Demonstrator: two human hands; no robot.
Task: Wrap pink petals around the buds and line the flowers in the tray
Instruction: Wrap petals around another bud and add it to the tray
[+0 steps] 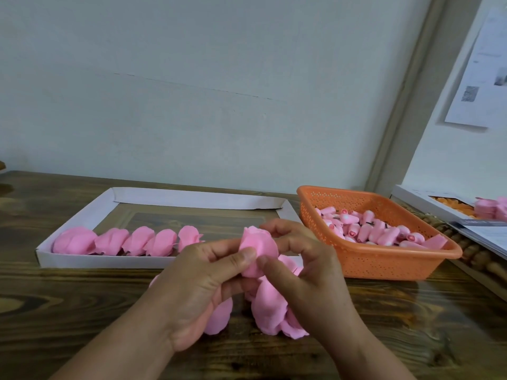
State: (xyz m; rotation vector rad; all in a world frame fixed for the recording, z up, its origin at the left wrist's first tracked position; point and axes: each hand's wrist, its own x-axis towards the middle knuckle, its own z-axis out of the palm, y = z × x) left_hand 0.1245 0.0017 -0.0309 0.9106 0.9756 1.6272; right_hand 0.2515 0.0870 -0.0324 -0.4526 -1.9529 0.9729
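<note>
A pink flower [256,246], a bud with petals wrapped round it, is held between both hands above the table. My left hand [200,286] pinches its lower left side with thumb and fingers. My right hand [307,270] grips its right side, thumb pressed on the front petal. Loose pink petals [267,308] lie in a pile on the table under my hands. The white cardboard tray [90,260] sits behind, with a row of several finished pink flowers [129,241] along its front wall. An orange plastic basket [384,266] at the right holds many small pink buds [375,229].
The wooden table [68,311] runs to a pale wall at the back. At the far right lie a white box [419,200] with orange pieces, a stack of pink petals [491,208], papers and a wooden beaded strip [477,253].
</note>
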